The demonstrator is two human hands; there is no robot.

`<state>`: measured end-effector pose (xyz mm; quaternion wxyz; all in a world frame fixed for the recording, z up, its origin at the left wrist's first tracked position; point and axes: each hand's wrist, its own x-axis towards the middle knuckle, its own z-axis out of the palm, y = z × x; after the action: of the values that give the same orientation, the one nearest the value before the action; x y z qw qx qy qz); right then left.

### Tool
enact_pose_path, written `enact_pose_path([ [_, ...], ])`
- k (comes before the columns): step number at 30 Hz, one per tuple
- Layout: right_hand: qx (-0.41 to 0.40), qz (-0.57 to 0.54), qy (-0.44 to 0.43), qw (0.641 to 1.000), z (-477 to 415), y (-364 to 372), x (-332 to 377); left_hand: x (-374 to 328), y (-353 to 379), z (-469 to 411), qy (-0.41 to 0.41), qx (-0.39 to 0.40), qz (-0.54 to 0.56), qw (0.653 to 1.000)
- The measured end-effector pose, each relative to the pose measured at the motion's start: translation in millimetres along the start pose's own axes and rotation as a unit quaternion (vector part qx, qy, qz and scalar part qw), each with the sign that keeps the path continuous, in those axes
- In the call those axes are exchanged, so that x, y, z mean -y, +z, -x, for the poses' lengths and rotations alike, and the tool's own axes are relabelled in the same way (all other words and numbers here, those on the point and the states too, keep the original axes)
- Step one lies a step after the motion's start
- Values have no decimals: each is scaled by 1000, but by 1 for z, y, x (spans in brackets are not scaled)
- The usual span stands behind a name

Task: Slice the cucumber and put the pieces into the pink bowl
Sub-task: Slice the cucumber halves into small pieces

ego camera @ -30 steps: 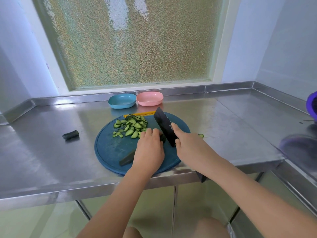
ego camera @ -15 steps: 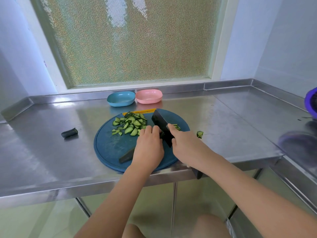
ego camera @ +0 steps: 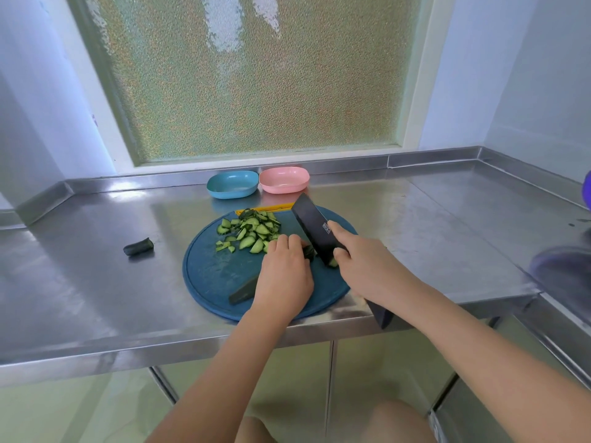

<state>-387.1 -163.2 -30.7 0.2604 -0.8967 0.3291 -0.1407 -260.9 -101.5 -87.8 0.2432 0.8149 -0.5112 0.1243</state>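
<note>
A dark green cucumber (ego camera: pixel 243 290) lies on the round blue cutting board (ego camera: pixel 211 276); my left hand (ego camera: pixel 286 274) covers its middle and holds it down with curled fingers. My right hand (ego camera: pixel 367 266) grips a black cleaver (ego camera: pixel 315 230), forefinger along the blade, whose edge meets the cucumber's far end beside my left fingertips. A pile of several cut cucumber pieces (ego camera: pixel 251 231) sits at the board's far side. The pink bowl (ego camera: pixel 284 180) stands beyond the board by the wall, with nothing in it.
A blue bowl (ego camera: pixel 232 184) sits left of the pink one. A cucumber end piece (ego camera: pixel 138 247) lies on the steel counter (ego camera: pixel 80 282) to the left. A yellow strip (ego camera: pixel 268 207) shows behind the board. A purple object (ego camera: pixel 587 190) is at the right edge.
The cleaver went down through the cucumber half a second ago and its blade now stands raised and tilted again. My left hand stayed on the cucumber.
</note>
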Motion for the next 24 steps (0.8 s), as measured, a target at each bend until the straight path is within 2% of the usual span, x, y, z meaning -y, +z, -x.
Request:
enact_pose_path([
  [9, 11, -1, -6, 1000, 1, -2, 0, -1, -2, 0, -2, 3, -1, 1000],
  [24, 28, 65, -15, 997, -4, 15, 0, -1, -2, 1, 3, 9, 6, 1000],
])
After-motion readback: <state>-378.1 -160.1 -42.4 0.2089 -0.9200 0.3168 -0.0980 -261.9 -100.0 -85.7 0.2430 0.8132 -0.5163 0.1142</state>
